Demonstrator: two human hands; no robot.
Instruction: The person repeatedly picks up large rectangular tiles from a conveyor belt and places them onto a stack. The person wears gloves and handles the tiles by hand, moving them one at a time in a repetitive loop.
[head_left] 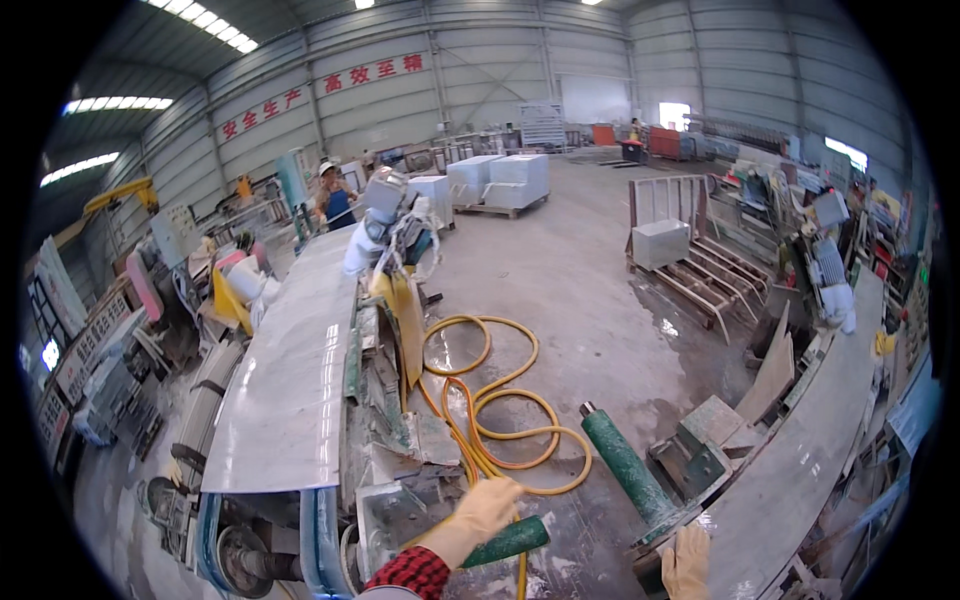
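My left hand (484, 512), in a pale yellow rubber glove with a red-and-black checked cuff, reaches out low in the middle. It is over or beside a short green cylinder (512, 541) and close to a coiled yellow hose (545, 425). How its fingers are bent, and whether they touch the hose, I cannot make out. At the lower right, my right hand (686, 564) wears the same kind of glove, fingers stretched out. It lies at the near edge of the long grey belt (765, 510) of the right-hand machine. A longer green cylinder (627, 468) slants up beside that machine.
A wide pale conveyor belt (295, 370) runs away on my left, with a grinding head (385, 205) at its far end. Ahead are a metal rack (690, 260) holding a pale block and stacked white blocks (515, 182). A person (335, 195) stands beyond the belt. The floor looks wet.
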